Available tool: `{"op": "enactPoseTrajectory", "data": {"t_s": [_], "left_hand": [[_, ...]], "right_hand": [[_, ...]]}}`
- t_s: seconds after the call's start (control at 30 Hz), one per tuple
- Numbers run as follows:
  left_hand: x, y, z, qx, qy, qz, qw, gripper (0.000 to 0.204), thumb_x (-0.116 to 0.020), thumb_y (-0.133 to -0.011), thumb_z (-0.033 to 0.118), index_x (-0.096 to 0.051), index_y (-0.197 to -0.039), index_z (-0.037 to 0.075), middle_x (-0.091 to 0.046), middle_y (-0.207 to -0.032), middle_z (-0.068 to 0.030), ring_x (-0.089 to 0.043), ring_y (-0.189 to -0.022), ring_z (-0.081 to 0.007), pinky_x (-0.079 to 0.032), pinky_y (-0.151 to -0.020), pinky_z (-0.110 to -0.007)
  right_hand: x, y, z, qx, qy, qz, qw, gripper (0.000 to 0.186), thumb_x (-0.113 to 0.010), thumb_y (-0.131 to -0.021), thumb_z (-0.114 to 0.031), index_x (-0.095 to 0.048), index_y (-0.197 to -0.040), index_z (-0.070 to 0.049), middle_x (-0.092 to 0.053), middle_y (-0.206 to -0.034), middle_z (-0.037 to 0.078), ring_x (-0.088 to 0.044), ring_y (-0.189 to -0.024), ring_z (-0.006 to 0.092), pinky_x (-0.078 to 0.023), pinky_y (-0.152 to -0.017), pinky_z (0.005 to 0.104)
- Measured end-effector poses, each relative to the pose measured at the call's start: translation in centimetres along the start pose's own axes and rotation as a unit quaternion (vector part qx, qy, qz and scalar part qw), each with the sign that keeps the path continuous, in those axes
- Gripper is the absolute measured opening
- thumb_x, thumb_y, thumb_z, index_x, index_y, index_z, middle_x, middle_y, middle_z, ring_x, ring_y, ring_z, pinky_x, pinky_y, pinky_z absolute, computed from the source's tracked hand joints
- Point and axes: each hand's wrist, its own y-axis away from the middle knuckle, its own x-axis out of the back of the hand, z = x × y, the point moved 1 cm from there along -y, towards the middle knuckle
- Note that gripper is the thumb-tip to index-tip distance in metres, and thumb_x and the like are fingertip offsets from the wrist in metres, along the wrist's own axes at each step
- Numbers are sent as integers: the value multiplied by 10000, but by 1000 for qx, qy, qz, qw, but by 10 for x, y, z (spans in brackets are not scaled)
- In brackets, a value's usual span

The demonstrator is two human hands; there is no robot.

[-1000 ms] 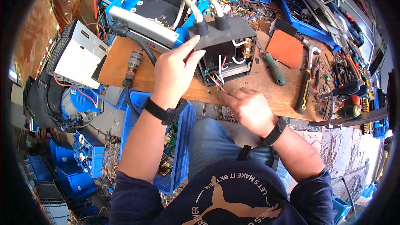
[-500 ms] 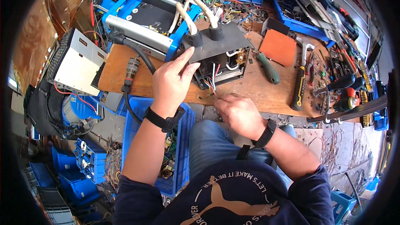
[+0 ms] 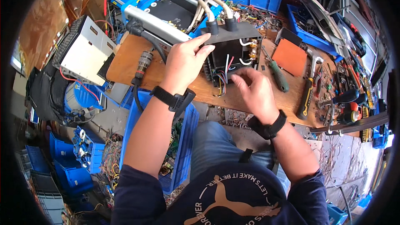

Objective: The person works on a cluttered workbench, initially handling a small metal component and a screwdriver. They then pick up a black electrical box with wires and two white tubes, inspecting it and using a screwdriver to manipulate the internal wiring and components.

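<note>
A black boxy electrical unit point(image 3: 227, 54) stands on the wooden bench, its front side exposed. Two thick off-white cables point(image 3: 221, 1) loop from black collars on its dark top plate point(image 3: 235, 32). My left hand point(image 3: 185, 60) grips the left edge of that plate between thumb and index finger. White wire loops and a brass-coloured part point(image 3: 253, 50) show at the unit's right side. Several thin coloured wires point(image 3: 225, 77) hang from its lower front. Just right of them is my right hand point(image 3: 258, 91), thumb and index finger apart, holding nothing visible.
Right of the unit lie a green-handled screwdriver point(image 3: 278, 75), an orange sheet point(image 3: 290, 57) and a hammer point(image 3: 306, 96). A blue-framed metal case point(image 3: 156, 27) stands behind left. Below the bench, a blue crate point(image 3: 189, 141) holds circuit boards. A cable connector point(image 3: 143, 64) lies at left.
The top plate has tilted up, exposing more of the unit's black front. My right hand has moved up and its fingers have spread beside the wires. The whole view has shifted slightly.
</note>
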Motion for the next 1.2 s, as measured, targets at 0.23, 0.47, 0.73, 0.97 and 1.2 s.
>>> {"op": "enactPoseTrajectory", "data": {"t_s": [0.23,0.47,0.73,0.97,1.2], "left_hand": [[1,0,-1,7,-8,-5,1000,353,-705,-854,167,-647,-1178,38,-616,-681,-25,-453,-558,-59,-419,-527,-234],[4,-1,-5,15,-15,-10,1000,359,-717,-844,181,-652,-1174,54,-651,-709,-53,-474,-572,-75,-437,-550,-250],[3,-1,-5,-7,-38,4,999,351,-718,-842,192,-656,-1151,37,-707,-854,-144,-615,-682,-112,-497,-648,-280],[-4,-6,3,13,-13,-18,1000,334,-694,-863,154,-644,-1157,6,-712,-859,-124,-595,-699,-82,-488,-643,-254],[-22,-24,-2,6,8,8,1000,315,-685,-849,247,-676,-1087,41,-677,-877,-209,-693,-778,-283,-518,-688,-337]], "right_hand": [[-36,-14,10,-168,-274,-74,944,183,-641,-866,-117,-660,-923,55,-684,-794,84,-620,-711,130,-496,-650,289],[-46,-6,9,-269,-461,-90,841,107,-614,-906,-138,-639,-891,-35,-531,-674,-40,-408,-520,44,-305,-469,205],[-13,-23,17,-84,-88,-161,979,218,-622,-913,-213,-653,-874,0,-590,-696,4,-491,-595,77,-401,-549,236],[-10,-3,1,-90,-116,-135,980,174,-563,-913,-109,-674,-934,23,-649,-809,38,-540,-770,88,-438,-711,274],[-3,4,-6,-64,-180,-136,972,345,-563,-846,-13,-569,-1191,-8,-626,-882,90,-578,-776,164,-469,-725,308]]}}
